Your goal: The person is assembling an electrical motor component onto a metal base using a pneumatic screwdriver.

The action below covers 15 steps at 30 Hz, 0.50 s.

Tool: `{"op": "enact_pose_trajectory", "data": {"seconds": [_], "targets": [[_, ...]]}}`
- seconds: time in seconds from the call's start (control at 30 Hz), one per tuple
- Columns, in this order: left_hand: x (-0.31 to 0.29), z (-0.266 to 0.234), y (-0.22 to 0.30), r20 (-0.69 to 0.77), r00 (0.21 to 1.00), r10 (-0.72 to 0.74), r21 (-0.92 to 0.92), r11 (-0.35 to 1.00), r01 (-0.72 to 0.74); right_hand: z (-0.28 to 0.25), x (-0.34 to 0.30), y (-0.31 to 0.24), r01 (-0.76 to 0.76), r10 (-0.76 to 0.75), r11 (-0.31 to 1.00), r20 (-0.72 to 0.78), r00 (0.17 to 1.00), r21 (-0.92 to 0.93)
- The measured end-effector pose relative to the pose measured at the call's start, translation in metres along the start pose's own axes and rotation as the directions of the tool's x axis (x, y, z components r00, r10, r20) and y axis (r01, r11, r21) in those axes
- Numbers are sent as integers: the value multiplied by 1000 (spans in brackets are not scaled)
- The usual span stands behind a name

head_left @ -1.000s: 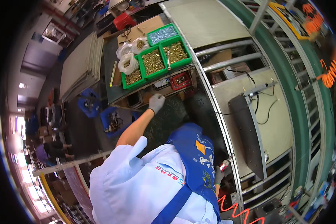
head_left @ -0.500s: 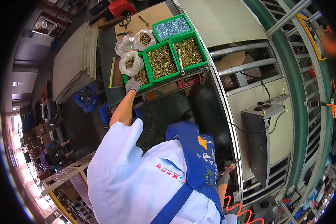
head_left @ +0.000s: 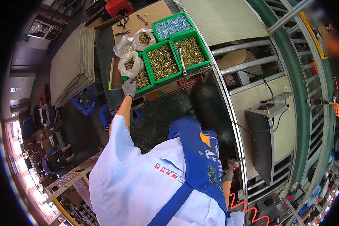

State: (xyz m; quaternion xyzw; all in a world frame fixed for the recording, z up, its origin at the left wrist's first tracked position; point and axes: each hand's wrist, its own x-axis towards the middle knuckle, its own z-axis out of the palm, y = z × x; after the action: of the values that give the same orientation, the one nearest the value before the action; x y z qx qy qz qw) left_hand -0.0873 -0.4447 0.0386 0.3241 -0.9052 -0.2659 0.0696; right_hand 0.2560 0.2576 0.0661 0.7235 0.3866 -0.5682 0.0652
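Nearest me, R hand (head_left: 227,174), gloved, low by my blue apron (head_left: 199,158), fingers wrapped round a small red-tipped tool (head_left: 234,165) w/ an orange coiled hose (head_left: 241,211) below it. Further out, L hand (head_left: 130,87) in grey glove, arm stretched, fingers curled at the front edge of the nearest green bin (head_left: 142,80) of brass screws; can't tell if it grips any. Beyond: clear bags (head_left: 130,63) of screws, more green bins (head_left: 165,56), a wrench (head_left: 182,60) lying in one.

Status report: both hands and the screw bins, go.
Left hand gloved, at the near green bin of brass screws, grip unclear. Right hand low at the hip, closed on a red-tipped tool. Plastic bag beside the bin.
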Motion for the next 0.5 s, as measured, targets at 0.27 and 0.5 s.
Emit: {"op": "enact_pose_trajectory", "data": {"seconds": [0.27, 0.5], "targets": [[2, -5, 10, 168, 946, -276, -372, 871, 320, -21, 1, -5, 45, -40, 997, 78, 996, -55], [-11, 15, 42, 245, 943, 224, 270, 919, -288, -34, 7, -1, 111, -102, 991, 108, 989, -77]]}}
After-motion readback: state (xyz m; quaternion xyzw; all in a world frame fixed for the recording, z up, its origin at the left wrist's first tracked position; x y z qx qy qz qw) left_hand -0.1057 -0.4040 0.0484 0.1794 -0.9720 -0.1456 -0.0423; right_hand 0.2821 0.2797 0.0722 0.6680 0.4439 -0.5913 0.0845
